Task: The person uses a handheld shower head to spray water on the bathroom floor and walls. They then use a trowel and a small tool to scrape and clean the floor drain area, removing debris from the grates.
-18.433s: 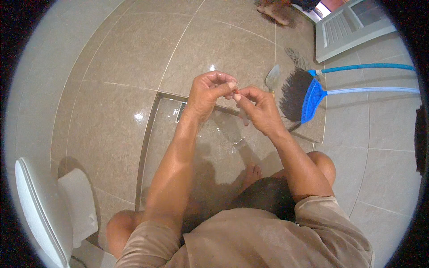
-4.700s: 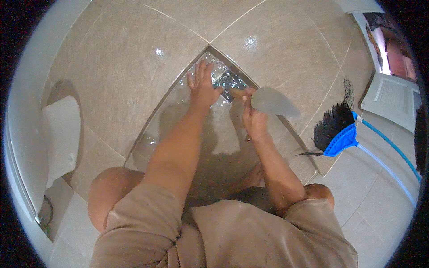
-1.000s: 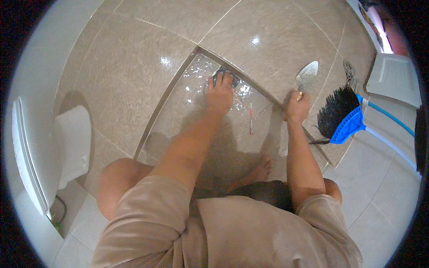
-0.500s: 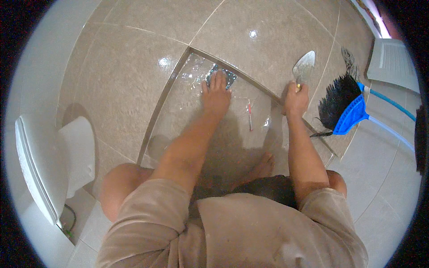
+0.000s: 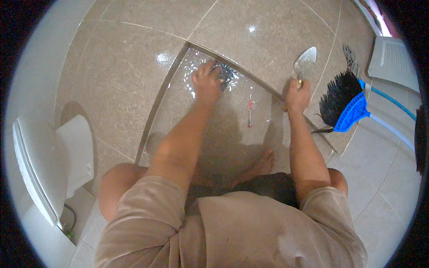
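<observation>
My left hand [image 5: 208, 84] is in the shallow water of a sunken tiled floor section [image 5: 178, 107], its fingers apart and slightly bent. Beside its fingertips, partly hidden by the hand and rippling water, is a dark square patch [image 5: 230, 75] like a drain; its exact kind is unclear. My right hand [image 5: 297, 96] is closed round the handle of a pointed trowel [image 5: 306, 61], resting by the raised edge with the grey blade pointing away from me. Between my arms, a thin red-and-clear stick [image 5: 250, 111], maybe a screwdriver or pen, lies in the wet section.
A raised tile edge [image 5: 250, 77] borders the sunken section. To the right lie a blue broom [image 5: 353, 111] with black bristles and a grey plastic dustpan [image 5: 393, 62]. A white toilet [image 5: 42, 165] stands at the left. My bare foot [image 5: 264, 164] is in the sunken part.
My left hand has shifted slightly left off the dark square, its fingers more bent, and the water around it ripples more. My right hand keeps the trowel in nearly the same place.
</observation>
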Motion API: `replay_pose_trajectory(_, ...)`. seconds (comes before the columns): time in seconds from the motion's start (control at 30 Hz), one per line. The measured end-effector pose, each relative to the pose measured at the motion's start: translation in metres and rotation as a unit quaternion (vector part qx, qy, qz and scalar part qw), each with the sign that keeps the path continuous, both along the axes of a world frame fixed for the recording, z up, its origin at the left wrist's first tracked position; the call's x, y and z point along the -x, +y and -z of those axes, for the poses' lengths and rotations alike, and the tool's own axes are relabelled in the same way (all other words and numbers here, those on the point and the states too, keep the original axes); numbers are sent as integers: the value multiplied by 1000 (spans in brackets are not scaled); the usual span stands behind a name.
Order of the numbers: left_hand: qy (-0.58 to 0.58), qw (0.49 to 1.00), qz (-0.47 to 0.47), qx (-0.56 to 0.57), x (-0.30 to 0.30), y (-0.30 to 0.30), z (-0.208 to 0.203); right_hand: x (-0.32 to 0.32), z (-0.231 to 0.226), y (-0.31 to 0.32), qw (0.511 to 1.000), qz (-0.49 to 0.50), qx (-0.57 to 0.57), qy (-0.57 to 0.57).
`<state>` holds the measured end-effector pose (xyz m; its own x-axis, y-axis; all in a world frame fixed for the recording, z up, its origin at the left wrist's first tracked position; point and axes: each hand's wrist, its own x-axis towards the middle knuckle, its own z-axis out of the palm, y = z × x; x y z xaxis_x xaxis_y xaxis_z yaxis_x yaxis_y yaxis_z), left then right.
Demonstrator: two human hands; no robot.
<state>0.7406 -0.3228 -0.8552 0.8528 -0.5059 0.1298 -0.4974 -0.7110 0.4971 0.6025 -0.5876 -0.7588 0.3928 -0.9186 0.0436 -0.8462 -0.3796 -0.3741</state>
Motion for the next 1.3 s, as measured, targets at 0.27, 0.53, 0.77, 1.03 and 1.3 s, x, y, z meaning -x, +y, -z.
replay_pose_trajectory(0.27, 56, 998, -24, 31, -16, 20, -1, 12, 14, -19, 998, -35, -25, -55)
replay_pose_trajectory(0.53, -31, 994, 45, -98, 6, 17, 9, 4, -20, 23, 942, -244, 228, -25)
replay_pose_trajectory(0.77, 43, 982, 141, -118, 45, 17, 7, -1, -1, 141, 931, -275, -121, 208)
replay_pose_trajectory(1.03, 17, 998, 12, -64, 1, 32, -1, 0, -8, 73, 977, -43, 158, 138)
replay_pose_trajectory(1.3, 85, 995, -6, -45, -2, 30, -5, -4, 3, 6, 992, -32, 19, 124)
